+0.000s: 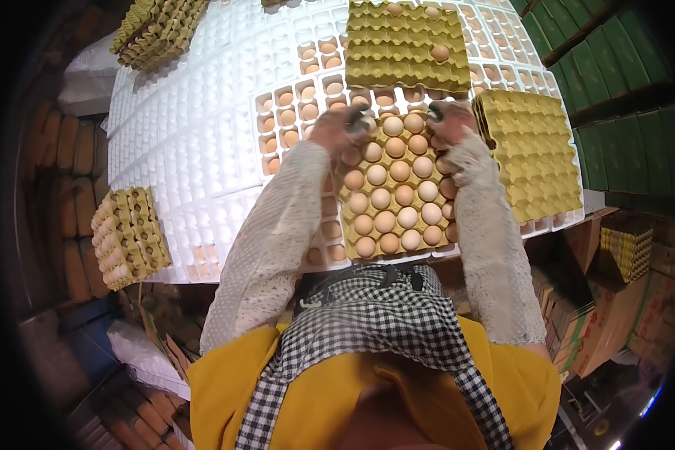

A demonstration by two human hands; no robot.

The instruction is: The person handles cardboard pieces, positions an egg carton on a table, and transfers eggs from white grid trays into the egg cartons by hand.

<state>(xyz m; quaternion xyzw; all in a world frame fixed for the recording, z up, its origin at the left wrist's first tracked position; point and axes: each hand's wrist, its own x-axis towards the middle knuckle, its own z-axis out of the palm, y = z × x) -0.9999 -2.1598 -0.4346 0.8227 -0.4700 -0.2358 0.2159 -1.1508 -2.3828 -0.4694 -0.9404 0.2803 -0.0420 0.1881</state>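
Note:
Close in front of me lies a yellow pulp egg tray (391, 180) filled with rows of brown and pale eggs (400, 171). My left hand (341, 129) is at its far left corner with curled, dark-tipped fingers, slightly blurred. At the far right corner, my right hand (451, 124) curls its fingers down in the same way. Whatever the fingers hold is hidden under them. Under and around the tray are white moulded trays with square pockets (261, 120), several holding eggs. Just beyond my hands, a yellow pulp tray (405, 49) carries a few eggs.
Stacked yellow pulp trays (532, 154) lie to the right, with another stack (157, 34) at the far left. A tilted pulp tray with eggs (131, 238) stands at the near left edge. White pocketed trays (202, 142) cover the left side. Cardboard boxes (615, 330) sit lower right.

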